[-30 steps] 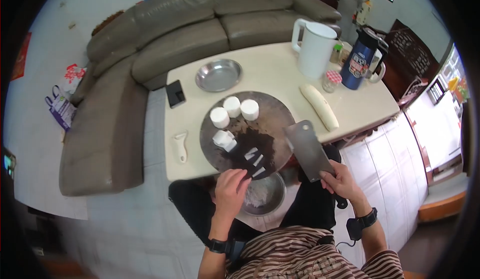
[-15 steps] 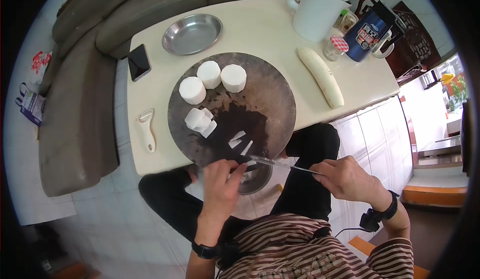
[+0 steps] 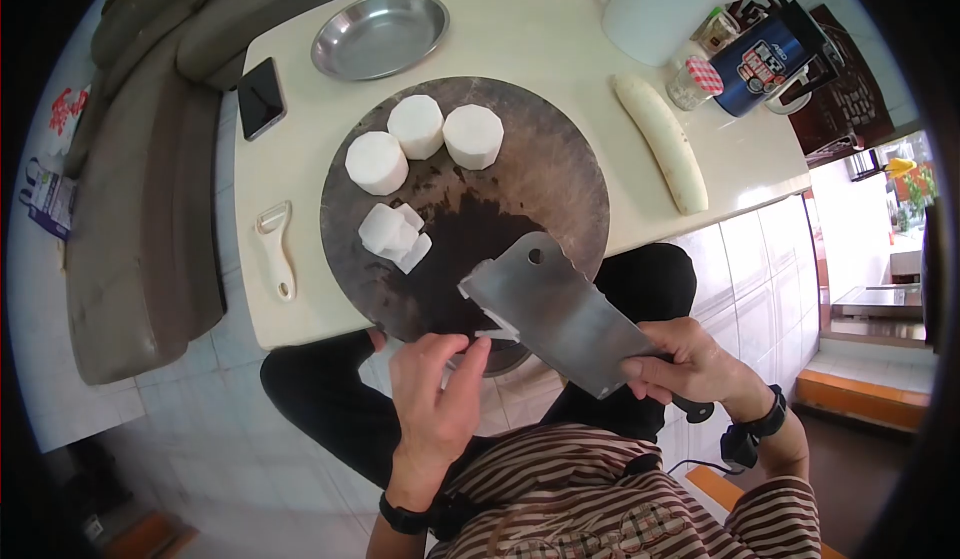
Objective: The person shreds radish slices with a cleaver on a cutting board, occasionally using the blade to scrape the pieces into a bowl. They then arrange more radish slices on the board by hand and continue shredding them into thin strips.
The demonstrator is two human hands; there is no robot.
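My right hand (image 3: 680, 361) grips a cleaver (image 3: 560, 314) where its handle meets the blade. The broad blade lies tilted flat over the front of a round dark chopping board (image 3: 560, 189). Thin white radish strips (image 3: 497, 329) show at the blade's edge, partly hidden under it. My left hand (image 3: 440, 389) is at the board's front edge, thumb and forefinger apart, the thumb tip touching a strip. Farther back on the board are a small pile of white radish pieces (image 3: 395, 234) and three thick radish rounds (image 3: 415, 126).
Around the board on the table (image 3: 540, 19) are a peeler (image 3: 275, 249), a phone (image 3: 261, 99), a steel dish (image 3: 380, 37) and a long white radish (image 3: 660, 144). A white pitcher (image 3: 660, 9), a jar (image 3: 694, 83) and a blue flask (image 3: 765, 64) stand at right.
The cleaver has turned from edge-on to broadside and now lies over the strips at the board's front. My left thumb and forefinger have come slightly apart. The view has shifted a little.
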